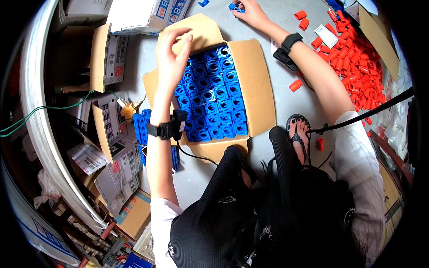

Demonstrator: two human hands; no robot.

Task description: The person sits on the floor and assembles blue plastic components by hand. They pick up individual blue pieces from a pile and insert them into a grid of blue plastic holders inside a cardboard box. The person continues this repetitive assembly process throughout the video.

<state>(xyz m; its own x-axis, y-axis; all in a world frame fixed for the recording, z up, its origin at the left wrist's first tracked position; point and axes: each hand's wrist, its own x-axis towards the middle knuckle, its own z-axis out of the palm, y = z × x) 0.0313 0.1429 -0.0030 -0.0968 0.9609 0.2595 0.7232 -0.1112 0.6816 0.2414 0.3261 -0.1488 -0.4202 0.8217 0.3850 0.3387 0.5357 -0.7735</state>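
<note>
The right hand (251,12), reaching to the far floor, closes its fingers on a loose blue fitting (234,6); the grasp is partly cut off by the picture's rim. The left hand (172,52) hovers released, fingers loosely curled and holding nothing, above the left flap of the box (257,85). The box lies open on the floor between the arms, packed with rows of blue fittings (213,100). The step in hand appears to be picking up a stray fitting for packing. The next move would likely call for carrying it back over the box and seating it squarely in a free place among the rows. Red caps (357,67) lie heaped at the right, well apart. More cartons (109,58) stand at the left.
</note>
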